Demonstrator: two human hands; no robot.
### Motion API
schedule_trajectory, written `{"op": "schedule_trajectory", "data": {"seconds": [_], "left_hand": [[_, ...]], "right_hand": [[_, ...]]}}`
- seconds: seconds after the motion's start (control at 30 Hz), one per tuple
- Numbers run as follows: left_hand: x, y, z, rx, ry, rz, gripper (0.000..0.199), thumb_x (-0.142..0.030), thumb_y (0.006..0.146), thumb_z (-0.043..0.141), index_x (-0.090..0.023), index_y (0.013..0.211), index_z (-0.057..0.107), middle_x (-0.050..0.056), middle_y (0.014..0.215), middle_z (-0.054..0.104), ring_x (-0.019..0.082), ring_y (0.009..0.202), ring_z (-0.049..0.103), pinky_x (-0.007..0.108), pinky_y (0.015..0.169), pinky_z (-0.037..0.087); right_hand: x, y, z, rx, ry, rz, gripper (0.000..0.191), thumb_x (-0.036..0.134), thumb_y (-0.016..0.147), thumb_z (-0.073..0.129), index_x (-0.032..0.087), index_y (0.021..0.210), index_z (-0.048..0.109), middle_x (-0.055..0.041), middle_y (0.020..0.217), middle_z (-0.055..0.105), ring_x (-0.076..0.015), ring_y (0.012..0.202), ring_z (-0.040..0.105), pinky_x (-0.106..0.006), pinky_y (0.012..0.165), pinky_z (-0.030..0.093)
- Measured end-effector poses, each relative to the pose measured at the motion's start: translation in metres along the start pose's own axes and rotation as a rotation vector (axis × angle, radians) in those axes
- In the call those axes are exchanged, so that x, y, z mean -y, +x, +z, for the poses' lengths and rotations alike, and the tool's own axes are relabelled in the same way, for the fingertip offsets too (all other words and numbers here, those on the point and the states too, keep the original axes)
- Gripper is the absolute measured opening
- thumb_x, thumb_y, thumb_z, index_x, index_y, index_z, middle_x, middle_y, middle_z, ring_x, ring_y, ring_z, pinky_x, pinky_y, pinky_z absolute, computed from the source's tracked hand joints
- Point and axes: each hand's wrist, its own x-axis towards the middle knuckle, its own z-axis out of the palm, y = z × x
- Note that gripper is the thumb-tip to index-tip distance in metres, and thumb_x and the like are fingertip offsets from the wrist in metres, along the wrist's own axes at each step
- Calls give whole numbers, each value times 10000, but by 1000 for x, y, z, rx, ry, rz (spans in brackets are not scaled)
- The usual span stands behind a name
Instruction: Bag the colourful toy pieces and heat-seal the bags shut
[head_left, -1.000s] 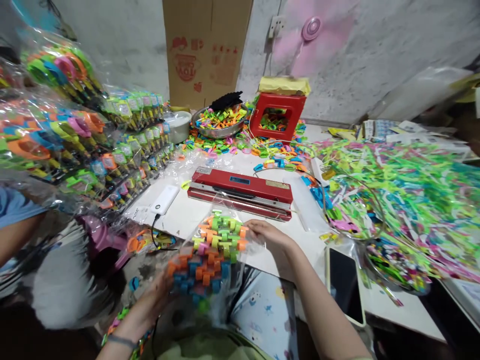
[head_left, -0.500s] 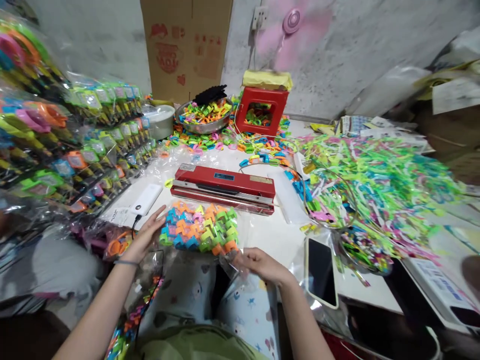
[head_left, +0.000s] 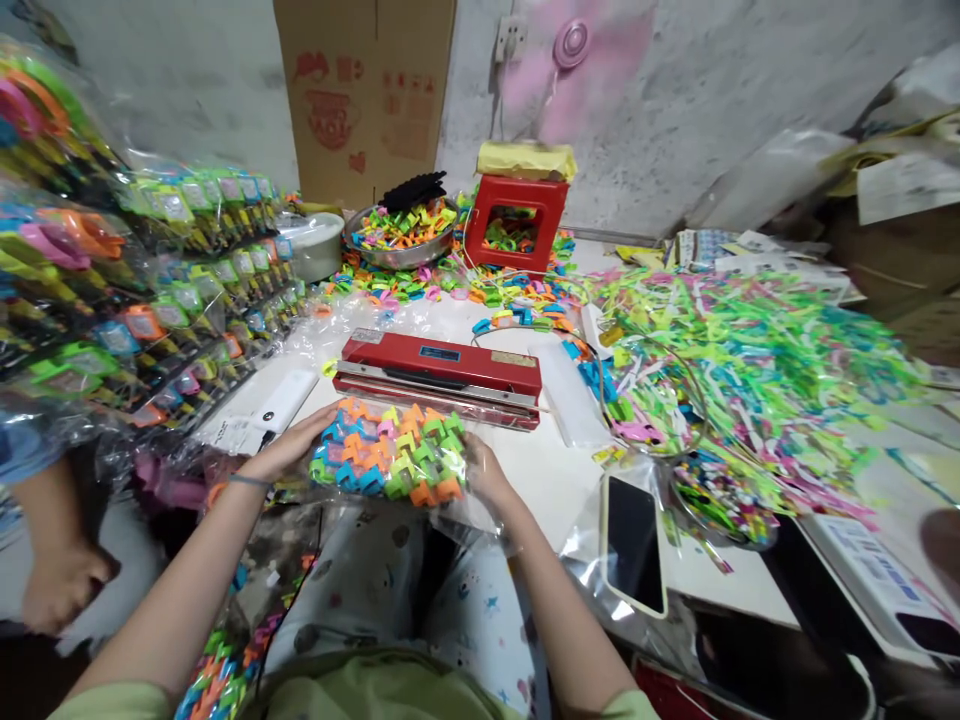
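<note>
A clear plastic bag [head_left: 390,452] packed with orange, blue, green and yellow plastic pieces lies in front of a red bag sealer [head_left: 442,375], close against its front edge. My left hand [head_left: 304,440] holds the bag's left end, with its fingertips partly hidden behind the bag. At the right end, my right hand [head_left: 486,468] grips the clear film beside the pieces; some of its fingers are hidden. Loose film hangs below the right hand.
Bagged watch-like toys [head_left: 172,300] are stacked at the left, near a white power bank [head_left: 285,400]. A phone [head_left: 634,545] and a heap of colourful strips [head_left: 750,350] lie right. Another person's hand [head_left: 67,585] shows lower left. Behind stand a metal bowl [head_left: 401,256] and red frame [head_left: 559,225].
My right hand has moved up and inward to the bag's right end. The left hand has closed in on the bag's left end. Another person's hand has come into view at lower left.
</note>
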Motion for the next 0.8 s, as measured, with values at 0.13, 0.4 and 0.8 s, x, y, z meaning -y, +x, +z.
{"op": "schedule_trajectory", "data": {"seconds": [0.13, 0.4, 0.8], "left_hand": [[-18, -9, 0, -147, 492, 92, 802, -703, 802, 483, -140, 1372, 524, 141, 1430, 501, 315, 1325, 464, 439, 1126, 341], [-31, -54, 70, -103, 1161, 428, 567, -537, 960, 331, -274, 1452, 431, 49, 1533, 370, 344, 1433, 266, 639, 1129, 184], [-29, -43, 76, -63, 1267, 482, 545, -517, 978, 296, -314, 1477, 379, 21, 1544, 347, 334, 1448, 229, 644, 1137, 136]], "right_hand": [[-3, -5, 4, 3, -129, -95, 314, 112, 690, 575, 184, 989, 641, -81, 1014, 652, -223, 924, 613, -364, 856, 504], [-16, -10, 12, 93, -327, -173, 240, 122, 725, 552, 201, 928, 654, -79, 973, 656, -231, 923, 603, -381, 857, 500], [2, -3, -22, 431, -53, -92, 323, 229, 824, 537, 205, 1129, 642, -97, 1161, 643, -234, 1116, 569, -408, 974, 456]]}}
